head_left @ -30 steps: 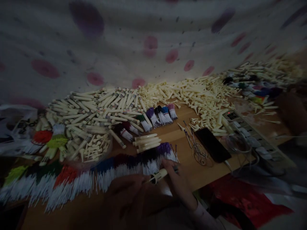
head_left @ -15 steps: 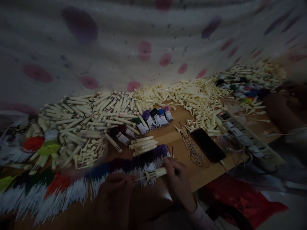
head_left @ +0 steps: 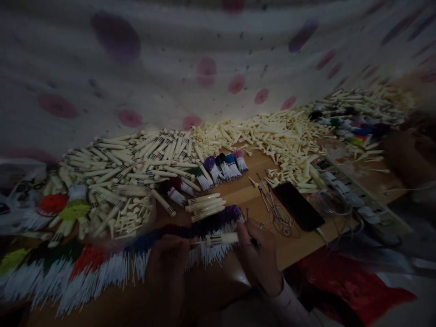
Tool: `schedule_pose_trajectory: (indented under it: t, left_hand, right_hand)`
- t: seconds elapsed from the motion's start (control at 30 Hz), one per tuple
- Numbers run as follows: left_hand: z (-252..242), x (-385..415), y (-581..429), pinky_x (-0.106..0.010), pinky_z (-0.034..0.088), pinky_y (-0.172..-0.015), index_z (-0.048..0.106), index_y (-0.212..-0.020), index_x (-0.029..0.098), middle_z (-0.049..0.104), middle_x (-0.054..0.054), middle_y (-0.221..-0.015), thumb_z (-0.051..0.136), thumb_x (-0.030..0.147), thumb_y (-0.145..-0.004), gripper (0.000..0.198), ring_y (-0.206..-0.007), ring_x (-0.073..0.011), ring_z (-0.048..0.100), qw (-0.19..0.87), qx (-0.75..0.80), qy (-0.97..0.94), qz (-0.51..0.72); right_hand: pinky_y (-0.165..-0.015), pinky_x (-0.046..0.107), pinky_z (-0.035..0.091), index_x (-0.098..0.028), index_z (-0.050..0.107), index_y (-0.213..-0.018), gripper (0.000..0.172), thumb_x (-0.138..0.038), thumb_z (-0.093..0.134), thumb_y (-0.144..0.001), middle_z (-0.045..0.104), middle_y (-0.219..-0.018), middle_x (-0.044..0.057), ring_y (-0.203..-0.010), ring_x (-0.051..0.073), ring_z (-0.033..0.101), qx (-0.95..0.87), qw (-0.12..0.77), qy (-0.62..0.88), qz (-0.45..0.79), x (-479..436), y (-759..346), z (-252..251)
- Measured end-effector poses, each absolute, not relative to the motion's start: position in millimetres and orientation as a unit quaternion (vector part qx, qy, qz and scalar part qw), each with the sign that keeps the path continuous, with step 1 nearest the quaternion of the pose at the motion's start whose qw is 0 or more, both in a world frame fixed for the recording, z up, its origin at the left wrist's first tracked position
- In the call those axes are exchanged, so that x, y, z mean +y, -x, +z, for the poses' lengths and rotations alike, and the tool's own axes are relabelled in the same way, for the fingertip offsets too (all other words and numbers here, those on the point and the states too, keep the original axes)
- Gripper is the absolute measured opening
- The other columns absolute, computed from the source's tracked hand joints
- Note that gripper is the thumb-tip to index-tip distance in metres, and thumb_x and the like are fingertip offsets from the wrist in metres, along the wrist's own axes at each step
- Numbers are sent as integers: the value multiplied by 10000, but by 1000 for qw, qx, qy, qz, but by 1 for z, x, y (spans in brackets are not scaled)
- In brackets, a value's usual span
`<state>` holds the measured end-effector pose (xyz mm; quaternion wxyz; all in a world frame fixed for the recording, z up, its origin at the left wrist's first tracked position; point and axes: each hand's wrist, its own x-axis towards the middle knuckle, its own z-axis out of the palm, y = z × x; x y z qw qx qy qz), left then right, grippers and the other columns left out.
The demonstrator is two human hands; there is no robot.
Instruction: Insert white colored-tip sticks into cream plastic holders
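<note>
In my right hand [head_left: 260, 254] is a cream multicolour pen barrel [head_left: 223, 238], its slotted end pointing left with coloured sliders showing. Something small and dark shows by the palm; I cannot make out what it is. My left hand [head_left: 166, 265] pinches a thin pen refill [head_left: 197, 242] whose tip meets the barrel's open end; how far inside it reaches is hidden. Beneath both hands lies a row of white refills [head_left: 211, 254] with coloured ends. Just behind are several cream barrels [head_left: 206, 206] laid side by side.
Behind are heaped pen barrels [head_left: 126, 154] and cream pen parts [head_left: 262, 131]. A clear tub [head_left: 153, 213] of small parts stands left. Bundled refills [head_left: 214, 170], a phone [head_left: 298, 206], a coiled cable [head_left: 281, 218] and a power strip [head_left: 361, 195] lie about. Another person's hand [head_left: 408, 150] is far right.
The barrel has swung from a slant to nearly level. My left hand and the refill have risen slightly. The view has shifted a little.
</note>
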<state>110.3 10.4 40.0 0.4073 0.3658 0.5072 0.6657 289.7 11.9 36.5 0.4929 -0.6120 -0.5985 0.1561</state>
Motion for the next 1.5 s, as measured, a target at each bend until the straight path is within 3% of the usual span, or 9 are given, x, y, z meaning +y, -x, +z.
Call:
schedule_pose_trajectory:
  t: [0.17, 0.4, 0.7, 0.87, 1.1, 1.33, 1.5]
  left_hand:
    - [27, 15, -108, -225, 611, -599, 632, -719, 195, 659, 55, -709, 860, 275, -700, 242, -614, -131, 712, 438, 539, -334, 637]
    - [31, 19, -102, -207, 592, -558, 676, -653, 186, 688, 33, -619, 885, 272, -605, 231, -558, -143, 710, 455, 584, -328, 587]
    - [44, 20, -101, -167, 541, -496, 753, -660, 175, 735, -5, -570, 918, 318, -408, 333, -495, -126, 676, 495, 643, -147, 565]
    - [46, 17, -104, -182, 526, -493, 692, -618, 188, 663, 35, -473, 894, 291, -453, 280, -458, -120, 641, 471, 648, -199, 565]
    - [38, 9, -98, -189, 504, -522, 651, -547, 187, 646, 39, -487, 858, 278, -502, 231, -486, -107, 613, 435, 648, -245, 575]
    - [38, 12, -101, -219, 461, -463, 672, -580, 174, 598, 33, -459, 857, 401, -534, 296, -451, -119, 563, 436, 650, -262, 564]
    - [40, 9, -100, -207, 500, -496, 702, -599, 182, 644, 25, -508, 856, 358, -576, 235, -508, -133, 621, 407, 665, -301, 549]
  right_hand:
    - [-516, 274, 311, -244, 414, -581, 406, -190, 545, -961, 414, -560, -51, -494, 115, 409, -604, 496, 612, 118, 12, -295, 36]
    - [-521, 268, 356, -239, 554, -641, 302, -200, 600, -937, 495, -575, -36, -507, 128, 487, -621, 500, 595, 98, 9, -302, 41]
    - [-493, 258, 350, -232, 534, -616, 340, -201, 586, -951, 480, -560, -40, -489, 118, 468, -616, 510, 594, 91, 9, -302, 45]
    - [-477, 246, 333, -225, 521, -601, 353, -186, 589, -945, 450, -550, -53, -475, 104, 452, -616, 516, 588, 87, 7, -301, 45]
    - [-482, 233, 342, -219, 523, -585, 360, -181, 596, -935, 475, -549, -50, -480, 99, 460, -617, 515, 587, 93, 7, -301, 47]
    - [-515, 200, 418, -209, 650, -710, 251, -239, 599, -954, 612, -590, -39, -520, 104, 578, -600, 521, 596, 118, 6, -301, 42]
    - [-493, 192, 399, -205, 619, -623, 332, -287, 612, -946, 573, -531, -52, -478, 93, 549, -584, 521, 608, 136, 6, -301, 44]
